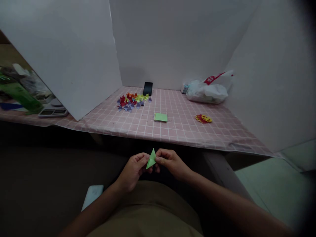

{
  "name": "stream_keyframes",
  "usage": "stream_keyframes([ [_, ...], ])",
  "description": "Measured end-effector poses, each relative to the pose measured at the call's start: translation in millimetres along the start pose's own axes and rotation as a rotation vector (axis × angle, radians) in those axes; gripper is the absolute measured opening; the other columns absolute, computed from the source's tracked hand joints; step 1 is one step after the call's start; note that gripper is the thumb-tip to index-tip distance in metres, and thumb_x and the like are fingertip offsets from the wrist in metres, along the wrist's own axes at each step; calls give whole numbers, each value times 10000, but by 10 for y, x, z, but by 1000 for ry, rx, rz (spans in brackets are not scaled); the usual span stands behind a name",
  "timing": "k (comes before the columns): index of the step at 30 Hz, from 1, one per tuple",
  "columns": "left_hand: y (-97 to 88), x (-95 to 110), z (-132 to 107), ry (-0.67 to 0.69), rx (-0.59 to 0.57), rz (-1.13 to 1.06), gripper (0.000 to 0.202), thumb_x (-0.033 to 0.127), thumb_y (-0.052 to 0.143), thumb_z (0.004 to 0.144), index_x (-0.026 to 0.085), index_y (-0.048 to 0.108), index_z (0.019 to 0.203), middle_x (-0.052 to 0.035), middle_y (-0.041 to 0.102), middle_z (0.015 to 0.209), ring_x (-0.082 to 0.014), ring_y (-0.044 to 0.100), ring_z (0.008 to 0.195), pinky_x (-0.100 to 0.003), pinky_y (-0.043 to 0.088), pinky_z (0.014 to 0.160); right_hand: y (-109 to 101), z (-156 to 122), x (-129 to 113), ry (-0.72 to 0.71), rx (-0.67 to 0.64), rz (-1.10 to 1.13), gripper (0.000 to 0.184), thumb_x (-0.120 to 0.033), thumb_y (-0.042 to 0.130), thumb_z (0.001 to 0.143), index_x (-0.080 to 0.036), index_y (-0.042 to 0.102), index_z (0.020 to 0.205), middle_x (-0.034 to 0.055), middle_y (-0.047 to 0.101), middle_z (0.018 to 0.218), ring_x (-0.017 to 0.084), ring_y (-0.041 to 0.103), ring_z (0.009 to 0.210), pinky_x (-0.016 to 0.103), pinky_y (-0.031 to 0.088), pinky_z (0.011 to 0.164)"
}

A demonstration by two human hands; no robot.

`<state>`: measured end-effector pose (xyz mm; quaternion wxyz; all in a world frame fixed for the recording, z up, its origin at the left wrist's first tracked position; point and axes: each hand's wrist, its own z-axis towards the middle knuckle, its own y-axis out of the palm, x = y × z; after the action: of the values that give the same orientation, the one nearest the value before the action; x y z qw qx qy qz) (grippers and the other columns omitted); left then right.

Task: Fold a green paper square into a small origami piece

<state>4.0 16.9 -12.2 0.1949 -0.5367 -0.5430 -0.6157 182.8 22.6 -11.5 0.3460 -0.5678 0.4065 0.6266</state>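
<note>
Two bare hands work one small piece of light-green paper creased into a pointed shape, held over the lap just off the front edge of a table laid with pink checked cloth, in the view I follow from my distant post. The left hand pinches one side between thumb and fingers; the right hand grips the opposite side, thumb on top. Fingertips underneath are partly hidden, so I cannot tell how they sit.

By my reading, the folding is begun but unfinished: the paper shows a sharp tip above and another below, yet looks plainer than the spiky pieces beyond. Those, a cluster of small red, orange, yellow and purple folded-paper figures, lie toward the table's back left, seemingly done. Nearer the front, a squared stack of flat paper with a light-green sheet on top lies apart from both hands and appears to be what is left to fold. To its right sits a flat red-and-yellow bundle, too small for me to identify.
</note>
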Motion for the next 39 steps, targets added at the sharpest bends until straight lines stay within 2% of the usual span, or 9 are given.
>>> stream_keyframes([
  [15, -4, 2, -27, -18, -83, -48, 222, 324, 603, 878, 118, 648, 809, -78, 674, 742, -120, 553, 626, -233, 429, 613, -35, -1, 18, -15, -65, 24, 222, -344, 647, 866, -142, 607, 784, 9, 647, 660, 115, 580, 584, 252, 450, 599],
  [24, 19, 10, -33, -2, -85, -2, 240, 349, 592, 873, 132, 668, 805, -65, 678, 733, -131, 571, 629, -245, 437, 623, -50, -2, 21, -13, -95, 45, 256, -382, 659, 855, -147, 588, 780, 13, 655, 665, 119, 583, 583, 254, 452, 595],
  [29, -3, 39, -39, 99, -4, 224, 241, 302, 578, 874, 126, 672, 738, -29, 645, 656, -118, 544, 612, -234, 423, 621, -43, -2, -4, 4, -91, 2, 294, -414, 656, 851, -143, 582, 768, 12, 650, 653, 113, 579, 568, 246, 438, 586],
  [34, 1, 82, -36, 77, 24, 331, 125, 241, 618, 797, 131, 670, 768, -22, 654, 663, -121, 549, 594, -240, 430, 603, -23, -3, -8, 23, -81, -85, 310, -441, 645, 843, -150, 573, 763, -6, 614, 639, 103, 550, 547, 239, 421, 569],
  [37, 9, 66, -23, 86, 60, 393, 90, 229, 631, 767, 142, 648, 746, -9, 632, 650, -128, 547, 589, -249, 433, 597, 19, -12, 12, -17, -9, -202, 262, -399, 608, 872, -162, 567, 767, -16, 582, 637, 108, 530, 568, 238, 408, 563],
  [39, 12, 44, -19, 165, 155, 521, 101, 238, 619, 784, 153, 641, 733, -4, 616, 653, -135, 540, 605, -250, 422, 600, 66, -23, 23, -54, 94, -271, 209, -356, 594, 885, -171, 556, 795, -22, 561, 662, 108, 522, 588, 238, 411, 572],
])
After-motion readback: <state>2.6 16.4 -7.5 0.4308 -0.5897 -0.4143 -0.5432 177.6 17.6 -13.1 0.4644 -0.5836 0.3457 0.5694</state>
